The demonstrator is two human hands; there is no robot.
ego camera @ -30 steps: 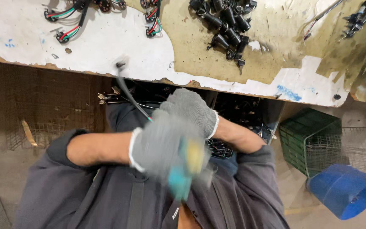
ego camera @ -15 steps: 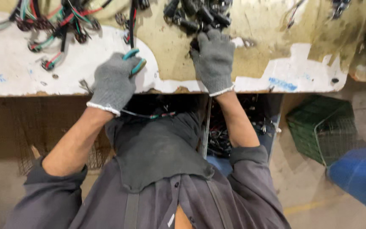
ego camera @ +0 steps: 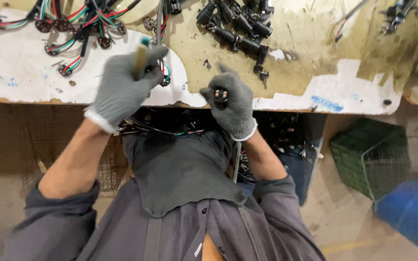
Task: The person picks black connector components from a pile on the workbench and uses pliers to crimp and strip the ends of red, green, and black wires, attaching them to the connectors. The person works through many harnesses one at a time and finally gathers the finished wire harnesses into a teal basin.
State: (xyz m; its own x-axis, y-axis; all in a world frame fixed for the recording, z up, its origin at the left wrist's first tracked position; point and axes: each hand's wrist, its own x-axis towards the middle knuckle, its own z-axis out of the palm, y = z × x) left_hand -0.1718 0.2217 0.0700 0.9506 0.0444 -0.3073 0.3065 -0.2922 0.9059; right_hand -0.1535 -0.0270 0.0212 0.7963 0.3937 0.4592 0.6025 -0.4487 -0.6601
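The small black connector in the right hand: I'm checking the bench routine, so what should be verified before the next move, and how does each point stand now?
1. Right hand holds small black connector between fingertips: ok.
2. Left hand grips yellow-handled tool: ok.
3. Tool tip visible: cannot tell, blurred.
4. Spare black connectors lie on the workbench: ok.
5. Wired connectors lie on the bench apart from the black pile: ok.

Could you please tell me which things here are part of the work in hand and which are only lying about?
In hand:
left hand gripping a yellow-handled tool
right hand holding a small black connector

Lying about:
wired connectors
pile of black connectors
green basket
blue container
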